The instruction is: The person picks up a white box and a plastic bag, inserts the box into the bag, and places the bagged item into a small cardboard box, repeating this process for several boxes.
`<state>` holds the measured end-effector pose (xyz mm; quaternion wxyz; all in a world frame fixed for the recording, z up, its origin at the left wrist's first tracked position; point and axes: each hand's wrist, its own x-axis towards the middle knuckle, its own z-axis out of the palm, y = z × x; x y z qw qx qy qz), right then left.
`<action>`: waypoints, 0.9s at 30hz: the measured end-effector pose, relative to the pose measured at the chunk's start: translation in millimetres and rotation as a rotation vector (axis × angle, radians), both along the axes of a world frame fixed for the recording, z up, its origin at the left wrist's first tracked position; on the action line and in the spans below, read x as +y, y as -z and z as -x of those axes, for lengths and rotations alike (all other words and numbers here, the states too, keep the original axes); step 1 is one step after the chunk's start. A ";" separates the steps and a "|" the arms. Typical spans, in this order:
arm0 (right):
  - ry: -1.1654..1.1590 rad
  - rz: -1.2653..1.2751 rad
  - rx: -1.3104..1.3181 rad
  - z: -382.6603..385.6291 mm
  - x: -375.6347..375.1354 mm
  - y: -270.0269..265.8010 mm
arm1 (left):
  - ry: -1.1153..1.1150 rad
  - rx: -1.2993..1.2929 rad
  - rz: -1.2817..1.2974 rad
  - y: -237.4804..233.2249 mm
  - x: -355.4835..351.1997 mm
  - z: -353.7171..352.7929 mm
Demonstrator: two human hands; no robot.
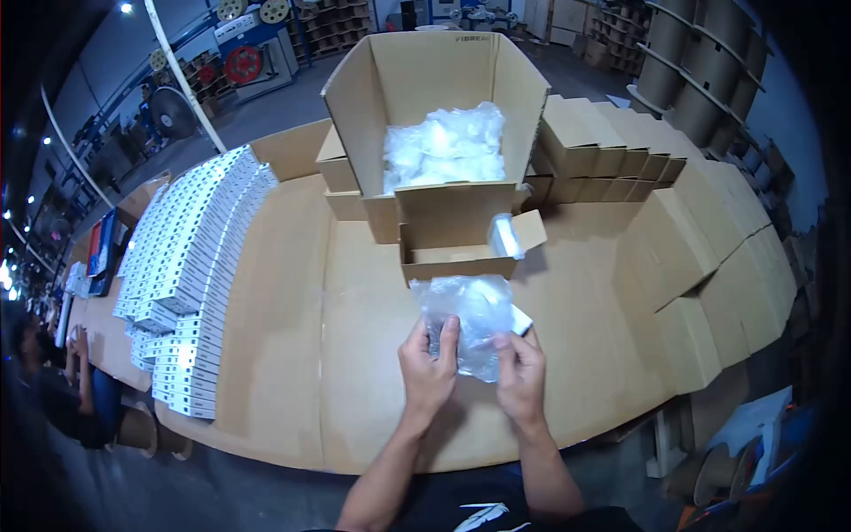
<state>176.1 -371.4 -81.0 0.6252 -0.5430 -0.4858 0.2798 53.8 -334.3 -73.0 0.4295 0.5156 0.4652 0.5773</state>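
In front of me, a clear bubble wrap bag (468, 310) is stretched between my two hands. My left hand (427, 371) is closed on its left side, thumb on top. My right hand (521, 377) pinches the bag's right edge. A small white box (522, 319) shows partly behind the bag by my right fingers; the rest of it is hidden. Just beyond the bag stands an open cardboard box (461, 266), with a white wrapped box (505, 238) leaning in its right end.
A large open carton (434, 75) full of bubble wrap bags (448, 142) stands at the back. White boxes (195, 257) are stacked on the left, cardboard boxes (678, 239) on the right. A person (66, 381) sits at the far left. The table (355, 390) is cardboard-covered.
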 end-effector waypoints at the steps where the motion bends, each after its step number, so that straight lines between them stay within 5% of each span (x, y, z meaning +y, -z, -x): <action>1: -0.014 0.004 0.036 -1.6 0.3 6.4 | -0.028 0.001 -0.003 4.0 1.5 4.9; 8: -0.014 -0.012 0.237 -9.5 -3.8 10.6 | -0.067 0.086 -0.038 17.7 -8.5 8.0; 11: -0.027 0.037 0.237 -17.4 -11.7 21.2 | -0.033 -0.113 -0.046 43.2 -6.7 18.8; 15: -0.047 -0.037 0.238 -16.2 -8.9 24.1 | 0.190 -0.389 0.064 14.4 -11.6 18.5; 19: -0.102 0.031 0.110 -13.9 -16.2 23.6 | 0.363 -0.021 0.200 23.1 0.1 32.0; 23: -0.052 0.081 0.114 -32.2 -14.5 20.6 | 0.346 -0.018 0.196 18.5 -3.4 35.6; 25: -0.014 0.046 0.331 -48.6 -5.4 21.5 | 0.337 0.013 0.175 23.8 -7.9 42.1; 27: -0.014 -0.037 0.222 -68.4 1.6 14.6 | 0.336 0.002 0.208 27.3 -10.5 45.6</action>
